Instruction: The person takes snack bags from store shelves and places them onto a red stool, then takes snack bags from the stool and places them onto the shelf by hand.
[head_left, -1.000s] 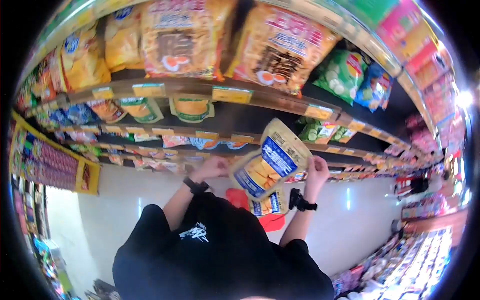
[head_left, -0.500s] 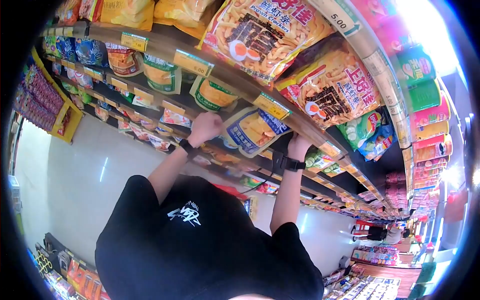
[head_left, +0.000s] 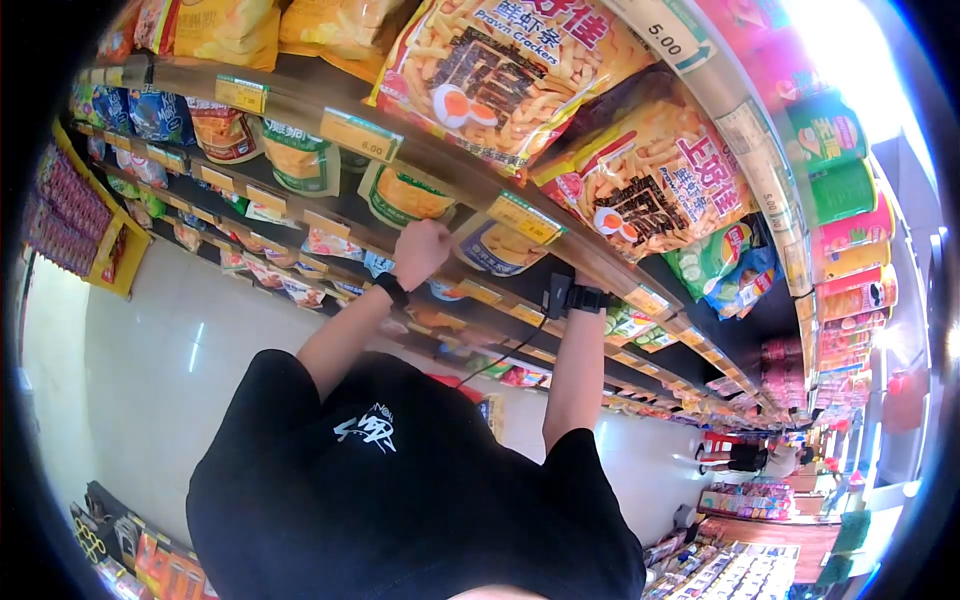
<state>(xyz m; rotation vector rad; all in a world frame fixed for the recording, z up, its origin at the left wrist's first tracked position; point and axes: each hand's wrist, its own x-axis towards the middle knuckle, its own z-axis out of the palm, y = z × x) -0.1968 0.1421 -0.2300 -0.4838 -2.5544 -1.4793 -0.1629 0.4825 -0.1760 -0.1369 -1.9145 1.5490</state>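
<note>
A gold and blue snack pouch (head_left: pixel 497 248) stands on the second shelf, its top hidden behind the shelf edge and price tag above. My left hand (head_left: pixel 422 250) is at the pouch's left side, fingers curled and pointing into the shelf; whether they grip the pouch is hidden. To the pouch's right, my right hand reaches under the upper shelf, its fingers out of sight behind the shelf edge, with only the wrist and its black strap (head_left: pixel 583 297) showing. Just left of the pouch is a green and gold pouch (head_left: pixel 408 193).
Large prawn cracker bags (head_left: pixel 500 75) lie on the upper shelf (head_left: pixel 330 118). Green and blue chip bags (head_left: pixel 722 262) and canned snacks (head_left: pixel 840 190) are at the right. A person (head_left: pixel 780 460) stands far down the aisle. A second gold pouch (head_left: pixel 492 412) shows beside my torso.
The pouch has gone from in front of my body onto the shelf and farther under the upper shelf. My hands moved forward to the shelf, and the view shifted closer.
</note>
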